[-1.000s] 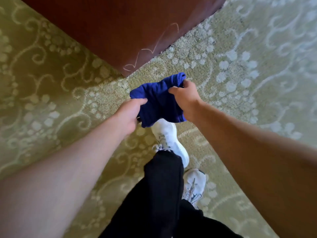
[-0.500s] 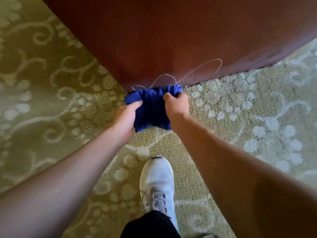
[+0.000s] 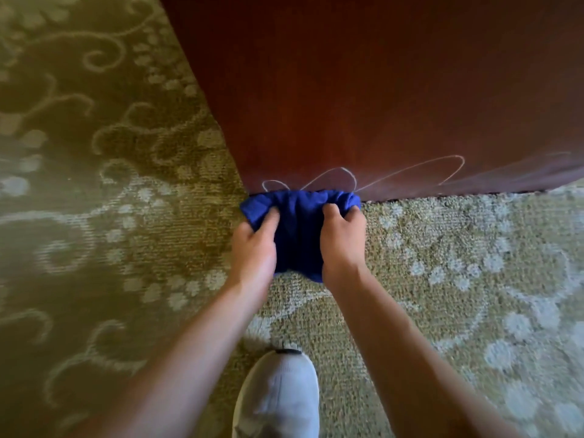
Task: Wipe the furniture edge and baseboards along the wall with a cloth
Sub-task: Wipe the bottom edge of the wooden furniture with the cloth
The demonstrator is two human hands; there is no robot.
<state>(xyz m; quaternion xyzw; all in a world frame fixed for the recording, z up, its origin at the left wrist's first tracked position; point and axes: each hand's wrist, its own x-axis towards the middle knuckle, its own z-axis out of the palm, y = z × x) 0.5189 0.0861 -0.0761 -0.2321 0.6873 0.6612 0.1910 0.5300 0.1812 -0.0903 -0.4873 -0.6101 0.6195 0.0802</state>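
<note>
Blue cloth, bunched between both my hands, sits pressed to the bottom edge of the dark red-brown wooden furniture where it meets the patterned carpet. Its far edge runs left to right along that bottom edge, while the bundle's longer side runs back toward me, ending between my wrists. My left hand is closed on the cloth's left side, fingers curled into the fabric; my right hand is closed on its right side in the same way, knuckles up. A pale looping scribble marks the wood just above the cloth, and its lowest strokes vanish behind the fabric. I cannot tell how the cloth is folded, since my hands cover both its sides. One white shoe shows on the carpet below my forearms, cut off by the lower frame edge. The furniture runs out of view at the top and right, and the carpet's edges are blurred.
</note>
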